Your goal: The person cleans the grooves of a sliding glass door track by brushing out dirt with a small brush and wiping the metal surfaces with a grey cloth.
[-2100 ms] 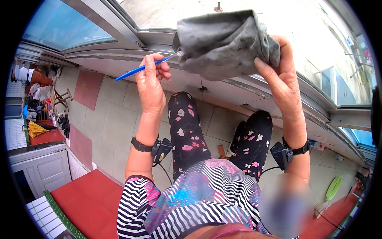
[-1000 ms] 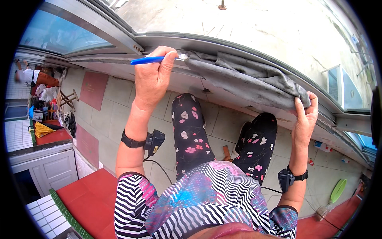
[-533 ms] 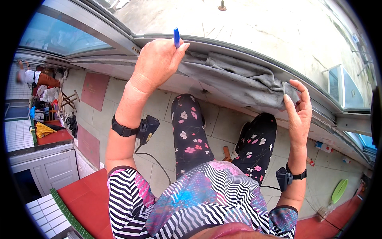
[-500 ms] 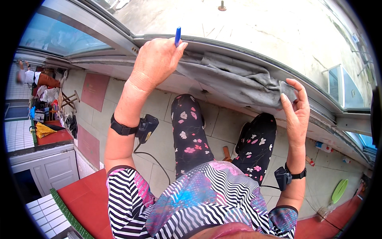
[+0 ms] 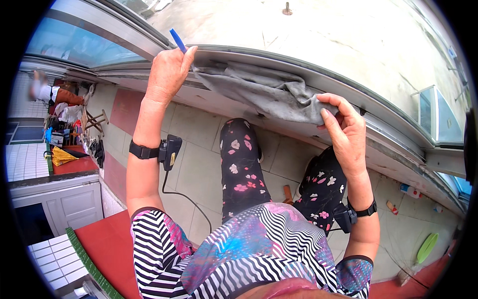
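My left hand (image 5: 168,74) is closed around a slim blue handle (image 5: 178,41) that sticks up above the thumb; its lower end is hidden. A crumpled grey cloth (image 5: 261,89) stretches from just beside that hand along the metal window track (image 5: 318,74). At the cloth's right end, my right hand (image 5: 344,132) grips its edge between thumb and fingers. Whether the cloth is also caught in my left hand cannot be made out.
Beyond the track lies a pale concrete surface with an upright bolt (image 5: 287,9). A sliding glass pane (image 5: 84,42) stands at left. On the tiled floor are a green basin (image 5: 427,248), a bottle (image 5: 409,191) and a folding stool (image 5: 95,119). Another person (image 5: 50,93) is at far left.
Both hands have shifted left along the track, and the cloth has moved left with them. The blue handle now tilts to the left instead of standing nearly upright.
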Demonstrator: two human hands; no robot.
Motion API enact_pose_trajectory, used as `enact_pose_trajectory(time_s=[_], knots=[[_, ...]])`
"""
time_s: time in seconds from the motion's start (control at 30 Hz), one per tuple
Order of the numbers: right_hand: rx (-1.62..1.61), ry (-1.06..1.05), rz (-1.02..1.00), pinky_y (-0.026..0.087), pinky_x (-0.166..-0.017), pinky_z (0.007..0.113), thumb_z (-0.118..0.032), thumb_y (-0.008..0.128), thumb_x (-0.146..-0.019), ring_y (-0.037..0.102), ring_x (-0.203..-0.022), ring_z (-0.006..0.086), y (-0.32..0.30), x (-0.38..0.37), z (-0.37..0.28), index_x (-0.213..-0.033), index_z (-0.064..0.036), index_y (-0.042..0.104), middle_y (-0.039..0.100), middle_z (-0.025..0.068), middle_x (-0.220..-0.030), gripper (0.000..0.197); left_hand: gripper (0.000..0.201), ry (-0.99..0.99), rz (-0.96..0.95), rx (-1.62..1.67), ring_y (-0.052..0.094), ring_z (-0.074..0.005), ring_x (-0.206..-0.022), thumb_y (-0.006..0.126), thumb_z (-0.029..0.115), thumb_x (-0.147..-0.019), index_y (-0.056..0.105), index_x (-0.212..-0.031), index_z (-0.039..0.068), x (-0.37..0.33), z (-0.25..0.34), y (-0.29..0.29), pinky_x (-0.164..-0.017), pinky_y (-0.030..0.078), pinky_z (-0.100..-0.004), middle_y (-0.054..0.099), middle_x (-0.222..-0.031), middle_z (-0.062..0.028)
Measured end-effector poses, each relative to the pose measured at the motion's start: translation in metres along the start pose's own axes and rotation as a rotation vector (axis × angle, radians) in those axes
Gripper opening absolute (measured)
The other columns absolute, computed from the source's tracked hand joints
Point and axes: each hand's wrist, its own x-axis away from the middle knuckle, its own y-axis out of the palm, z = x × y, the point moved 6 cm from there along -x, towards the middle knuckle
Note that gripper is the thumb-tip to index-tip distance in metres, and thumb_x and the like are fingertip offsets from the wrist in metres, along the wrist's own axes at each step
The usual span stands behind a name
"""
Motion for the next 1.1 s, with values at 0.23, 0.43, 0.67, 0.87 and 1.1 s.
enact_pose_trajectory(time_s=[0.23, 0.43, 0.67, 0.87, 1.1], knots=[[-0.005, 0.021, -0.033, 0.046, -0.062, 0.021, -0.001, 0.062, -0.093, 0.053, -0.064, 0.0035, 0.003, -0.003, 0.001, -0.116, -0.0025, 0.071, 0.066, -0.0014, -0.087, 0.025, 0.046, 0.146, -0.050, -0.260, 0.065, -0.0431, -0.071, 0.058, 0.032, -0.101, 0.064, -0.073, -0.003, -0.003, 0.021, 0.007, -0.066, 0.054, -0.0482, 0.063, -0.068, -0.0242], [-0.134, 0.103, -0.075, 0.055, -0.071, 0.023, 0.000, 0.060, -0.095, 0.067, -0.077, 0.0072, 0.015, -0.004, 0.000, -0.115, -0.0002, 0.071, 0.071, 0.0038, -0.099, 0.022, 0.044, 0.094, -0.211, -0.279, 0.063, -0.0454, -0.075, 0.058, 0.030, -0.101, 0.065, -0.078, -0.007, -0.016, -0.018, -0.004, -0.069, 0.053, -0.0509, 0.063, -0.073, -0.0264], [-0.134, 0.058, -0.156, 0.060, -0.076, 0.026, 0.003, 0.059, -0.095, 0.068, -0.082, 0.0085, 0.042, -0.015, -0.009, -0.112, 0.0010, 0.072, 0.072, 0.0061, -0.103, 0.021, 0.045, 0.140, -0.214, -0.327, 0.063, -0.0453, -0.076, 0.059, 0.030, -0.101, 0.064, -0.076, -0.007, -0.013, -0.002, -0.009, -0.070, 0.053, -0.0504, 0.063, -0.073, -0.0269], [-0.106, 0.037, -0.176, 0.061, -0.078, 0.027, 0.004, 0.059, -0.094, 0.068, -0.083, 0.0083, 0.048, -0.017, -0.012, -0.112, 0.0016, 0.071, 0.072, 0.0062, -0.103, 0.022, 0.045, 0.137, -0.337, -0.349, 0.064, -0.0446, -0.074, 0.059, 0.032, -0.100, 0.066, -0.077, -0.006, -0.023, 0.002, -0.004, -0.069, 0.054, -0.0496, 0.063, -0.072, -0.0273], [-0.131, 0.069, -0.163, 0.060, -0.077, 0.026, 0.003, 0.061, -0.094, 0.067, -0.084, 0.0080, 0.048, -0.016, -0.008, -0.113, 0.0004, 0.072, 0.072, 0.0058, -0.103, 0.022, 0.045, -0.062, -0.237, -0.030, 0.063, -0.0446, -0.071, 0.060, 0.030, -0.099, 0.064, -0.073, -0.007, -0.007, -0.035, -0.015, -0.065, 0.051, -0.0493, 0.059, -0.069, -0.0287]])
